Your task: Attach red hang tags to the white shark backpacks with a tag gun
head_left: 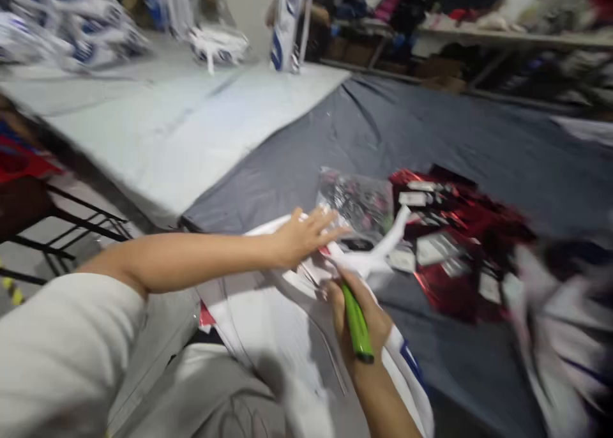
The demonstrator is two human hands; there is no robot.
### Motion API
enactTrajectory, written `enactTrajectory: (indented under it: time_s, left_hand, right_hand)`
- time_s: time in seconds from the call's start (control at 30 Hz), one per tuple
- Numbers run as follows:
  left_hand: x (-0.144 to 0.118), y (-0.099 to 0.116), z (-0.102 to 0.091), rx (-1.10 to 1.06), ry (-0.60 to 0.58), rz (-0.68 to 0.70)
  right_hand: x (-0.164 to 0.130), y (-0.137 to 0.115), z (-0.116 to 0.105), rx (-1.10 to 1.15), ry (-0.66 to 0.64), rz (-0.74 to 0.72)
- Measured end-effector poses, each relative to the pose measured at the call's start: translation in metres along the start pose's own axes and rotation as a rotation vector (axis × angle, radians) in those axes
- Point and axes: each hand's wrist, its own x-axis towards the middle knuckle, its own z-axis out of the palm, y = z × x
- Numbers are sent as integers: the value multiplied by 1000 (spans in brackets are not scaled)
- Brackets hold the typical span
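A white item with blue trim (pixel 282 326), perhaps a bag or garment, lies across my lap and the table edge. My left hand (pixel 306 237) rests on its upper part, palm down, fingers stretched out and a little blurred. Close below it, my right hand (pixel 361 310) is closed around a tool with a bright green handle (pixel 357 326) and a dark end. The tool's working end is hidden by my fingers and blur. A white strap (pixel 395 234) sticks up from the item, beyond my right hand. Small red bits show near my left fingertips.
A clear plastic bag of small dark parts (pixel 357 198) lies just beyond my hands. Shiny red packets with white labels (pixel 460 240) spread to the right. White bags with blue marks (pixel 81 26) are piled far left. A person's arm (pixel 318 13) is behind an upright white bag (pixel 288 26).
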Motion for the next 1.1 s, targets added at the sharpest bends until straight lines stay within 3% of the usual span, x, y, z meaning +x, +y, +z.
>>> enactTrajectory:
  time_s: [0.1,0.2,0.37,0.53,0.63,0.7,0.8,0.93,1.0,1.1]
  left_hand:
    - [3,-5,2,-24,-20,8]
    - [2,-7,4,-21,-25,0]
    - [-2,-1,1,-19,-61,-167]
    - [2,-3,-4,-48,-113,-178]
    - [4,-5,-7,-56,-128,-168]
    - [5,-5,-8,-63,-140,-166]
    - [6,-8,-10,-82,-155,-160]
    - [8,-14,-12,-102,-182,-131]
    - [10,-17,-13,-107,-195,-110]
    - [11,-19,-13,-113,-209,-110]
  right_hand:
    - [3,2,-5,-20,-24,92]
    - [1,6,-9,-51,-81,48]
    - [7,8,-17,-254,-153,8]
    - [17,-6,-32,-221,-220,248]
    - [23,-15,-34,-87,-261,427]
    - [29,-16,-29,59,-319,465]
    - [40,-13,-18,224,-448,371]
    - [50,-5,-16,165,-689,226]
    - [52,-2,-22,106,-729,214]
    - [52,0,-28,100,-687,180]
